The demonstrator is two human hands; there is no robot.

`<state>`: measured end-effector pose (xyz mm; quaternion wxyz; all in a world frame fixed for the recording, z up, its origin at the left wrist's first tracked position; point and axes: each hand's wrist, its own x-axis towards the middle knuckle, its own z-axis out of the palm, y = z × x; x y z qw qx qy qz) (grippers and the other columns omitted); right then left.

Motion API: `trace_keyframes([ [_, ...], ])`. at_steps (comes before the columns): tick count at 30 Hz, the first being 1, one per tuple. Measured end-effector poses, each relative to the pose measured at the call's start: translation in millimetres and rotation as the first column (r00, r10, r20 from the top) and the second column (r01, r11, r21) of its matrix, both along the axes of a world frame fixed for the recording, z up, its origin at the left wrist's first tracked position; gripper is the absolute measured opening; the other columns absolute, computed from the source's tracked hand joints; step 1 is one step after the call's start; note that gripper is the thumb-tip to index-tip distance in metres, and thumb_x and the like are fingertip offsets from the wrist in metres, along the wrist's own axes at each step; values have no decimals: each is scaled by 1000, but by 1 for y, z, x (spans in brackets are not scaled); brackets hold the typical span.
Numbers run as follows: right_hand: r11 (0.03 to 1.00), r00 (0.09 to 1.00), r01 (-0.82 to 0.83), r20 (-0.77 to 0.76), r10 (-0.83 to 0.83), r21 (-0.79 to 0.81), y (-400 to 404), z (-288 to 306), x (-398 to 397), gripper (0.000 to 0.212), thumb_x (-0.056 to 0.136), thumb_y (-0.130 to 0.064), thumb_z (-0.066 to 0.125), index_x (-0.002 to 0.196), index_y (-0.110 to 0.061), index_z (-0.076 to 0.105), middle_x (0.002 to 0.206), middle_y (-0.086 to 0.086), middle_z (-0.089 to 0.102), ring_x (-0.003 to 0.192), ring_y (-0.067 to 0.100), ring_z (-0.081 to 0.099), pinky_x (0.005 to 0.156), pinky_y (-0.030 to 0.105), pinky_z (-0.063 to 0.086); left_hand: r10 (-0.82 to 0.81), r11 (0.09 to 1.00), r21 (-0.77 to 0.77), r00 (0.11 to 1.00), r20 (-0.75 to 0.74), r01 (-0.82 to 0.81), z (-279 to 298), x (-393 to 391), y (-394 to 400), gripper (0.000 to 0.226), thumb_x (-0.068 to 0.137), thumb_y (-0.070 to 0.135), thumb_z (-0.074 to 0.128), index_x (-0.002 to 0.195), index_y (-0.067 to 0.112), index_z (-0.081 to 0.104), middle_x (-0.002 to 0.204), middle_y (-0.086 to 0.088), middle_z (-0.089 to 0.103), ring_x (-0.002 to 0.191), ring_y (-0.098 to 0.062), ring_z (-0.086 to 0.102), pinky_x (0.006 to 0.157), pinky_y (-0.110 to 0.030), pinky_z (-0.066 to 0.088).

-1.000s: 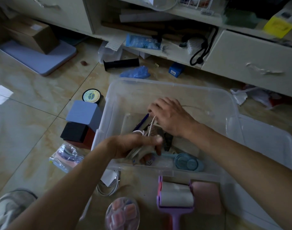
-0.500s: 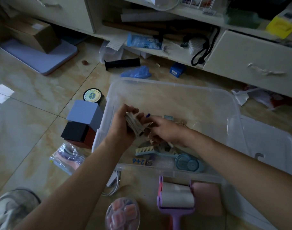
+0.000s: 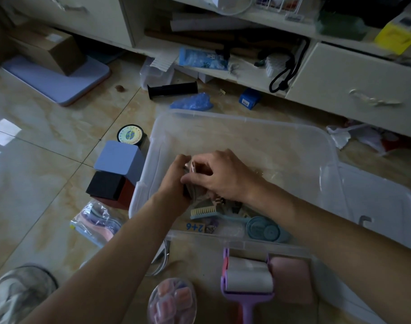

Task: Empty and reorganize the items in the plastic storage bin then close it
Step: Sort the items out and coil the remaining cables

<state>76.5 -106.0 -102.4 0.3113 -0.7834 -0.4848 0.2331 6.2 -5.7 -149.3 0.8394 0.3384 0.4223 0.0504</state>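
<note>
Both hands meet inside the clear bin (image 3: 321, 146). The left hand (image 3: 176, 181) and right hand (image 3: 219, 176) grip a small gray bundle (image 3: 195, 191) between them.

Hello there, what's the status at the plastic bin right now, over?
Left hand and right hand both gripping a small grey bundle over the bin. Brush and blue disc remain inside. Nothing blocking.

Single head-worn wide-angle view, looking forward and steeply down from close above the bin (image 3: 246, 127) on the floor (image 3: 47, 141). Both forearms enter from 6 o'clock and meet near centre. Shelving (image 3: 223, 73) lies farther off, at 12 o'clock.
</note>
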Motion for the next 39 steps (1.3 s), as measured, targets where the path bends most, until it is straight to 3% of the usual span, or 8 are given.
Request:
trace_keyframes([
  [5,982,931,78,341,-133,170,4,-40,-30,31,104,-37,43,103,-8,54,102,7,51,92,21,51,73,34,46,63,985,-166,984,167,-35,2,-4,-13,62,103,43,31,67,17,75,70,-3,68,62,-15,69,65,-28,52],
  [9,980,966,191,169,-197,50,7,-42,-41,26,107,-39,34,117,-15,34,105,13,53,85,31,58,64,35,41,138,974,-191,987,83,-120,5,-7,-10,74,95,68,29,94,8,71,87,-16,74,86,-27,69,78,-37,47],
  [13,972,858,225,488,-164,-69,5,-56,-34,39,107,-36,35,137,-14,23,110,16,59,75,35,68,54,32,35,45,965,-260,995,91,-20,6,-6,-5,86,88,80,20,108,9,65,89,-17,75,101,-32,61,78,-44,44],
  [21,926,768,251,640,-13,-283,0,-63,-27,42,99,-13,26,140,-6,28,116,16,52,86,36,70,56,37,35,-80,958,-270,993,81,99,7,-3,-11,59,94,47,27,126,5,53,122,-20,57,104,-29,58,95,-40,41],
  [25,939,893,180,449,-31,-294,-13,-66,-5,34,97,-12,48,129,-10,35,112,17,53,88,40,66,60,40,41,-192,979,48,971,-139,201,12,8,-20,23,92,18,39,93,3,56,89,-21,51,77,-27,53,74,-33,41],
  [29,971,975,118,209,-73,-209,-18,-65,6,18,100,-25,48,101,-19,31,96,20,65,81,38,66,62,44,53,-260,766,390,801,-540,511,-3,6,-7,19,81,18,60,83,0,67,85,-17,71,73,-28,70,75,-38,61],
  [35,943,973,176,195,-123,-282,-16,-82,12,18,100,-17,46,100,-18,28,95,21,66,75,35,66,58,42,53,-374,214,589,622,-688,780,2,2,-20,23,97,9,52,109,5,71,105,-10,71,92,-25,69,81,-36,59],
  [39,907,973,218,148,-175,-361,-28,-83,24,13,105,-13,37,115,-7,44,97,14,54,74,29,59,58,33,40,-211,155,800,810,-547,580,-3,8,-13,20,90,5,52,96,9,71,93,-12,72,80,-28,68,75,-41,59],
])
